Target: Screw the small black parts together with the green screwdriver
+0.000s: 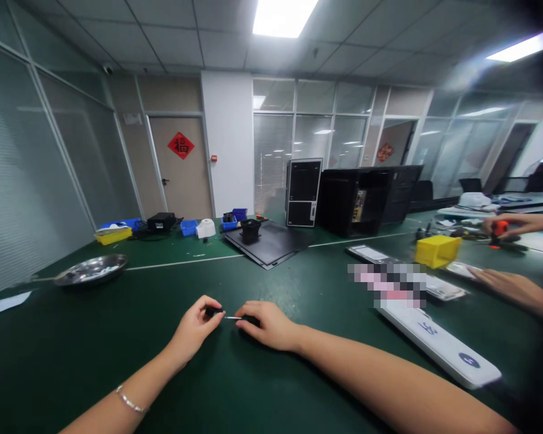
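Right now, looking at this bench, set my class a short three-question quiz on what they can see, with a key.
1. True or false: the person's left hand has a bracelet at its wrist.
2. What does the co-worker's upper hand grip? A: a steel pan. B: an orange-handled tool. C: a yellow bin.
3. Fill in the gap: the steel pan lies to the person's ____.

Key: 1 true; 2 B; 3 left.

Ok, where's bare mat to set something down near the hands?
Bare green mat spreads left of the left hand, below the steel pan. Another patch lies ahead of the right hand, short of the white panel. Crowded: the far right around the yellow bin, and the far edge by the blue bins.
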Demonstrator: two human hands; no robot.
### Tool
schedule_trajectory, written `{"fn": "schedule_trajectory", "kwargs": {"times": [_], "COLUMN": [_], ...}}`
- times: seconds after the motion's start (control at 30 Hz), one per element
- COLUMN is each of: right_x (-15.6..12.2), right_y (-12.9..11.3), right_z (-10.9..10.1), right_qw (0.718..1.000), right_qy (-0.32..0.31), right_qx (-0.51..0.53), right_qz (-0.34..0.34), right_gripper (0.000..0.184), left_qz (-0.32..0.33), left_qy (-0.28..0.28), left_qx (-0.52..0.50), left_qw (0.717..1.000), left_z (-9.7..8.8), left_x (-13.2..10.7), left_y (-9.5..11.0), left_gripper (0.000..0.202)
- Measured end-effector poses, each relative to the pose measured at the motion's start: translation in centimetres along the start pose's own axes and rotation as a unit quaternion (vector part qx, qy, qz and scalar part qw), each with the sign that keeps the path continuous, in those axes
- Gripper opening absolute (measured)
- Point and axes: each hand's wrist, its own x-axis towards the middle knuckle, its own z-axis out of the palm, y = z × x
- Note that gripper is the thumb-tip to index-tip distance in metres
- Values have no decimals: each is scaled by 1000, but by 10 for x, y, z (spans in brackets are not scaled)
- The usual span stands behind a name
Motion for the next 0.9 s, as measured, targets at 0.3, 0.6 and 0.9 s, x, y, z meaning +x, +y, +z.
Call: {"fn": "schedule_trajectory", "kwargs": {"times": [0.3,0.6,0.9], "right_x": [1,0,0], "right_y": [-1,2,2], "right_z": [-1,1,2], "right_qw": [1000,1000,1000], "right_qy": [-5,-6,-8], "right_qx": [-19,-20,-13], "right_qz": [0,-2,-1], "right_gripper": [16,14,15], "left_qz": [-26,-35,-45], "left_qy": [-11,-11,-12], "left_qx": [-36,-50,-47], "left_qw": [999,998,998], "left_z": [0,0,-2], "left_x": [2,3,3], "left_y": [1,-1,-2], "left_gripper": [39,42,44]}}
